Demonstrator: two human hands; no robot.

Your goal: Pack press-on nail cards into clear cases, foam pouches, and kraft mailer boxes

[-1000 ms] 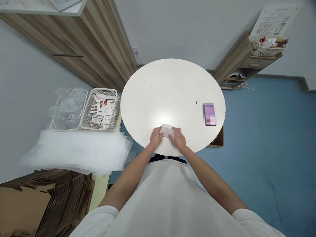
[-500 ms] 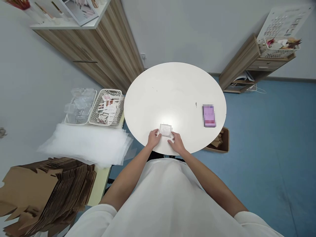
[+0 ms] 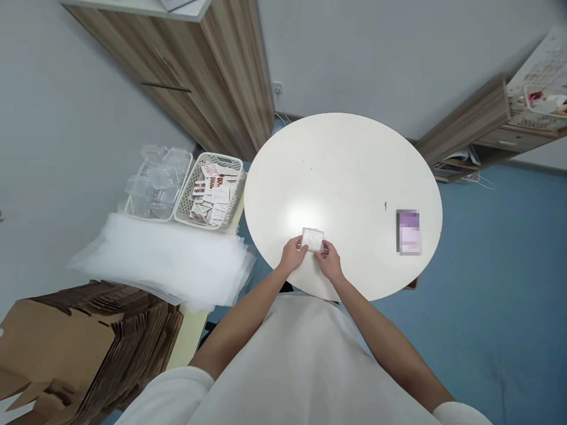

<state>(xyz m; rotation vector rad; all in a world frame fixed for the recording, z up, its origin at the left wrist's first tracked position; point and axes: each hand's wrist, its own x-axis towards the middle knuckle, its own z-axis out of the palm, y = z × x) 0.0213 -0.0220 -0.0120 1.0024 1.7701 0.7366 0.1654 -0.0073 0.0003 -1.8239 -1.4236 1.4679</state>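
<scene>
A small, flat, whitish rectangular case (image 3: 313, 239), its top glossy with faint markings, is between my two hands near the front edge of the white round table (image 3: 349, 171). My left hand (image 3: 294, 254) grips its left side, thumb on the near corner and fingers curled at the edge. On the right side my right hand (image 3: 329, 261) is closed on it too, with fingertips at the edge and thumb at the near corner. What is inside the case is too small to make out.
A pixelated purple-and-pink item (image 3: 409, 232) lies on the table's right. To the left stand a basket of printed cards (image 3: 230, 213), a basket of clear plastic boxes (image 3: 162, 219), white translucent sheets (image 3: 163, 254) and stacked flattened cardboard (image 3: 57, 339). A wooden cabinet (image 3: 212, 77) rises behind.
My right hand has gone from loosely spread beside the case to gripping its edge. My left fingers have closed more firmly. The camera view has shifted, so the table appears farther right and larger.
</scene>
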